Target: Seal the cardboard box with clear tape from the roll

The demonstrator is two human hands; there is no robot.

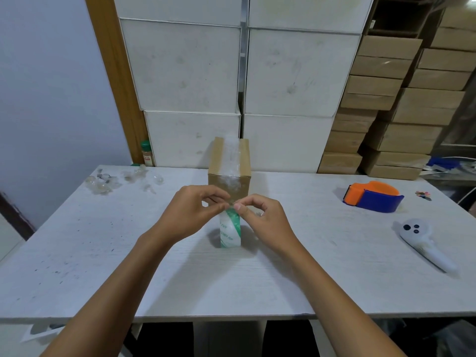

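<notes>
A small brown cardboard box (217, 161) stands on the white table (231, 279), with a crinkled strip of clear tape (231, 155) running over its top and down its near face. Just in front of it a roll of clear tape (230, 231) with a green and white core stands on edge. My left hand (192, 215) and my right hand (262, 217) meet above the roll. Both pinch the clear tape at the roll's top with thumb and forefinger. The pinched tape itself is barely visible between the fingertips.
An orange and blue tape dispenser (373, 197) lies at the right, with a white handheld controller (422, 240) nearer me. Crumpled bits of clear tape (116, 179) litter the far left corner. White boxes (239, 73) and brown cartons (401, 112) are stacked behind the table.
</notes>
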